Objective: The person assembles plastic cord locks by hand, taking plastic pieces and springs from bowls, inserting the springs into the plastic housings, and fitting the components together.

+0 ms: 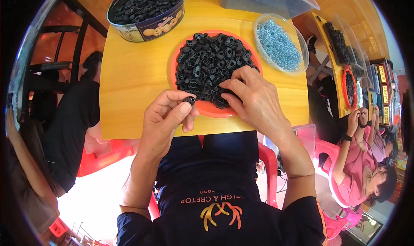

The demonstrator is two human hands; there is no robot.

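My left hand (170, 114) pinches a small black plastic cord-lock piece (189, 100) between thumb and forefinger, with a round opening showing at its end. It is held just past the near left rim of a round orange-red plate (174, 76). Heaped on that plate are many similar black cord-lock pieces (211, 58). At the heap's near right side, my right hand (250, 93) has its fingers bent down and closed around black pieces; its fingertips are partly hidden among them.
Small metal springs (278, 43) fill a clear round tub (305, 58) at the right. A cookie tin (129, 33) of black parts stands far left, a clear plastic bin (258, 2) at the back. The yellow table (133, 78) ends before my lap. Other people sit on both sides.
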